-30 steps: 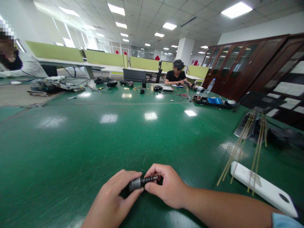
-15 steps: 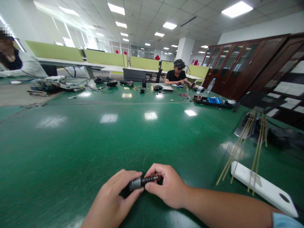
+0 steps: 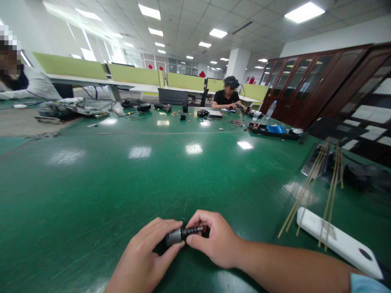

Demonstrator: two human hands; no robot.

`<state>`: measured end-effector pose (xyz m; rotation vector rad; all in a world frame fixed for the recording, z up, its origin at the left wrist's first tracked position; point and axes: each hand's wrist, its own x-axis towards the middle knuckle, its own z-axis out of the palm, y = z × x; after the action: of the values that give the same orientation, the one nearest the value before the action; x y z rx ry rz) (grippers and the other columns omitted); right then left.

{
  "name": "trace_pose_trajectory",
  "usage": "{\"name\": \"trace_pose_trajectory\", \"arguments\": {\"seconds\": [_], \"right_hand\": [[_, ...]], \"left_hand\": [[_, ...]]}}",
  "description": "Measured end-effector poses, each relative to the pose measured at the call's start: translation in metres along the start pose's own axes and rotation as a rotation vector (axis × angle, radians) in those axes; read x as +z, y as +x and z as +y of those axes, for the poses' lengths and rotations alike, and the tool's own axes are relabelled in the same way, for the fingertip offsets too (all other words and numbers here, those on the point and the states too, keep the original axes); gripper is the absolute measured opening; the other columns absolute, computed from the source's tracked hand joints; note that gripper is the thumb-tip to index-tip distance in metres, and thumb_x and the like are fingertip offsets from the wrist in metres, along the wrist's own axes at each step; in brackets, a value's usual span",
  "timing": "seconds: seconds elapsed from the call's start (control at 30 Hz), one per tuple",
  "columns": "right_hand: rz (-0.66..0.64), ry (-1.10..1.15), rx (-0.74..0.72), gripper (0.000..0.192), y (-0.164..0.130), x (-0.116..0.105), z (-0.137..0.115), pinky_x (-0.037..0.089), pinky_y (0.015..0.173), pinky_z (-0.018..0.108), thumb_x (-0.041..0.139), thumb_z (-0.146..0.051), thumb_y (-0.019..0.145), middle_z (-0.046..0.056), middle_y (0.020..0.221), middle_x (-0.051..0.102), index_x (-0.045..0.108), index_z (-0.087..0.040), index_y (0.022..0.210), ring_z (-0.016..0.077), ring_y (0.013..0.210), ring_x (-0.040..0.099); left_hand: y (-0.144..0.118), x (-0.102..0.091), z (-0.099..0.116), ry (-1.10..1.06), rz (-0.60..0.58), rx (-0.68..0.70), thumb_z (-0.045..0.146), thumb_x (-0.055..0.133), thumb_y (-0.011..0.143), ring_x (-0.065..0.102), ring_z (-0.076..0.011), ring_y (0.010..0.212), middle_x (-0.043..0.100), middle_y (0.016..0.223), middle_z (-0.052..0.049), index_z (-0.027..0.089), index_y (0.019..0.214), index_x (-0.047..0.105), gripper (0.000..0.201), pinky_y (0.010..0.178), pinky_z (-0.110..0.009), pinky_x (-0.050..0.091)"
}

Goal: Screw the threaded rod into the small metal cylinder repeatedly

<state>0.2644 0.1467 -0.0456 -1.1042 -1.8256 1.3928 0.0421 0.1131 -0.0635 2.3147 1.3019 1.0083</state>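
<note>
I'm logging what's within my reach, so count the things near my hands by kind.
Small grey and black metal cylinder part, held by left hand and right hand: 1
Flat white plastic board: 1
Thin tan wooden sticks: several, exact count unclear
Total: 2 single items plus the sticks

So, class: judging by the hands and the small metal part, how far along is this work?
Done: nothing shows as finished. In hand: the left hand grips the grey cylinder while the right hand pinches its dark threaded shaft; the two pieces are joined. Left: the thin brass rods and white board lie untouched on the green table.
</note>
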Motion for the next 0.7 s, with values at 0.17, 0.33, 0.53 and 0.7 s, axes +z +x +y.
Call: {"name": "trace_pose_trajectory", "arguments": {"seconds": [0.17, 0.33, 0.53, 0.7], "right_hand": [[-0.003, 0.006, 0.004, 0.015, -0.0002, 0.0002, -0.001, 0.042, 0.066, 0.024, 0.068, -0.018, 0.078, -0.002, 0.077, 0.063, 0.066, -0.019, 0.093, 0.0115, 0.066, 0.051], [0.002, 0.006, 0.004, 0.014, 0.0005, 0.0003, -0.0006, 0.042, 0.066, 0.025, 0.068, -0.018, 0.078, -0.002, 0.077, 0.064, 0.066, -0.019, 0.092, 0.0117, 0.066, 0.052], [-0.007, 0.023, 0.0, 0.014, 0.0004, 0.0004, 0.0, 0.042, 0.065, 0.024, 0.068, -0.017, 0.078, -0.002, 0.077, 0.063, 0.065, -0.019, 0.092, 0.0114, 0.066, 0.051], [-0.006, 0.046, 0.001, 0.014, -0.0007, 0.0009, 0.001, 0.041, 0.063, 0.024, 0.069, -0.018, 0.078, -0.002, 0.076, 0.061, 0.063, -0.019, 0.091, 0.0109, 0.064, 0.049]], "left_hand": [[-0.0002, 0.0, -0.0001, -0.006, 0.003, 0.004, 0.026, 0.068, 0.091, 0.063, -0.0135, 0.1, 0.066, 0.109, 0.0, 0.03, 0.122, 0.056, 0.033, 0.087, -0.023, 0.053], [0.0014, -0.0003, 0.0004, 0.009, 0.013, 0.02, 0.026, 0.068, 0.091, 0.064, -0.0134, 0.098, 0.067, 0.109, 0.0, 0.029, 0.122, 0.057, 0.033, 0.087, -0.023, 0.053], [0.0019, -0.0007, 0.0011, 0.011, 0.01, 0.014, 0.026, 0.067, 0.091, 0.064, -0.0137, 0.098, 0.067, 0.108, 0.0, 0.029, 0.121, 0.057, 0.032, 0.086, -0.023, 0.054], [0.0011, -0.0019, -0.0008, 0.04, 0.015, 0.001, 0.028, 0.068, 0.091, 0.065, -0.0156, 0.1, 0.067, 0.11, -0.001, 0.029, 0.122, 0.057, 0.033, 0.087, -0.026, 0.055]]}}
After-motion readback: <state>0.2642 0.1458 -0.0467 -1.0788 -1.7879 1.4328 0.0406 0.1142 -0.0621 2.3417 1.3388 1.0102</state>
